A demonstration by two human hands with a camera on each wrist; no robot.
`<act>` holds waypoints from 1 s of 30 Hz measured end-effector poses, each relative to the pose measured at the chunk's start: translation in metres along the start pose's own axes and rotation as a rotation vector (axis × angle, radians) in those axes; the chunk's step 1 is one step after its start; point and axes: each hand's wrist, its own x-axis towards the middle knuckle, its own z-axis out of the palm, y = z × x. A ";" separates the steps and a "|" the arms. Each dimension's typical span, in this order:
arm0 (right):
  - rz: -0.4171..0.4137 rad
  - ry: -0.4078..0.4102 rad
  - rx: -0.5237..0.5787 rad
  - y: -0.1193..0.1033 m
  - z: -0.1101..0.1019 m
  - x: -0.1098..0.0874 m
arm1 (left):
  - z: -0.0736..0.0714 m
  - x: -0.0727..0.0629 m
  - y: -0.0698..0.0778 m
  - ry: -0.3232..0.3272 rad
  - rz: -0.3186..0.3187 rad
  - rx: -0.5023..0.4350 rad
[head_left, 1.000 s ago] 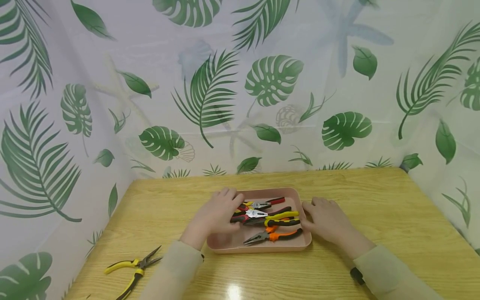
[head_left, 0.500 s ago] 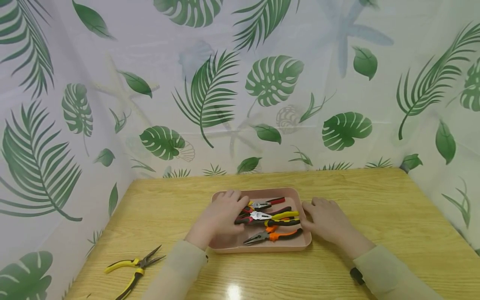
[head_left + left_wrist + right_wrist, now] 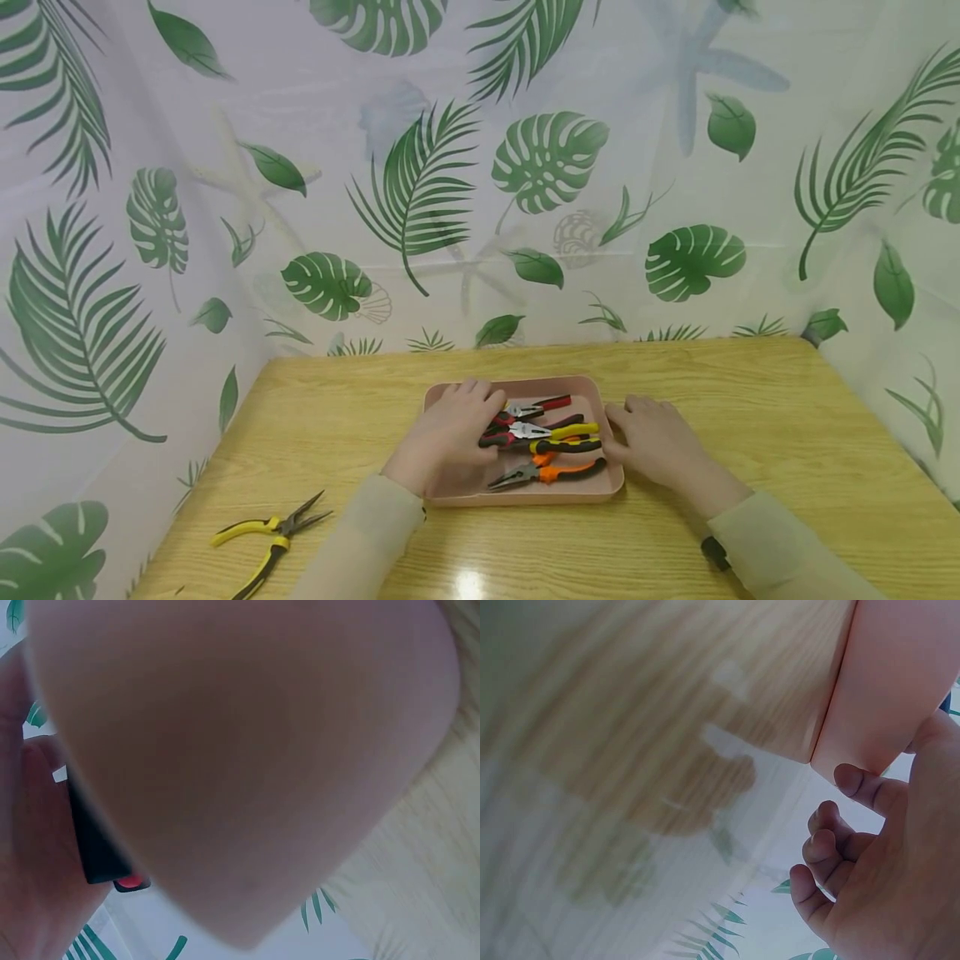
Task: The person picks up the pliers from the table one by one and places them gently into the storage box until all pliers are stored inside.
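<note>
In the head view, a pink tray [image 3: 525, 500] holds several pliers. My left hand [image 3: 450, 433] reaches over its left side and grips the red-and-black handles of silver-headed combination pliers [image 3: 529, 430]. In the left wrist view, part of a black handle [image 3: 94, 840] with a red tip shows beside the blurred hand. My right hand [image 3: 660, 442] holds the tray's right end, thumb at the rim and fingers outside. Beside the gripped pliers lie yellow-and-black pliers [image 3: 566, 446], orange-and-black long-nose pliers [image 3: 547, 473], and red-handled pliers [image 3: 551, 403] at the back.
Yellow-and-black long-nose pliers [image 3: 279, 529] lie spread on the wooden table [image 3: 720, 375], left of the tray. A white leaf-patterned cloth [image 3: 450, 192] hangs behind the table and along both sides.
My left hand has shifted to the right with the red-and-black combination pliers, whose head now lies closer to the yellow handle. The right hand and the tray have stayed in place.
</note>
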 end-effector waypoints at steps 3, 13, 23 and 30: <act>0.000 -0.003 0.003 0.000 0.001 0.000 | 0.000 0.001 0.000 -0.013 0.002 0.007; -0.005 0.008 0.013 0.001 0.000 -0.001 | -0.009 0.007 -0.001 0.011 0.021 -0.004; -0.011 0.022 0.020 0.002 0.002 -0.001 | -0.012 0.007 -0.003 0.026 0.034 0.033; -0.014 0.026 0.026 0.003 0.003 -0.001 | -0.013 0.004 -0.004 0.030 0.035 0.042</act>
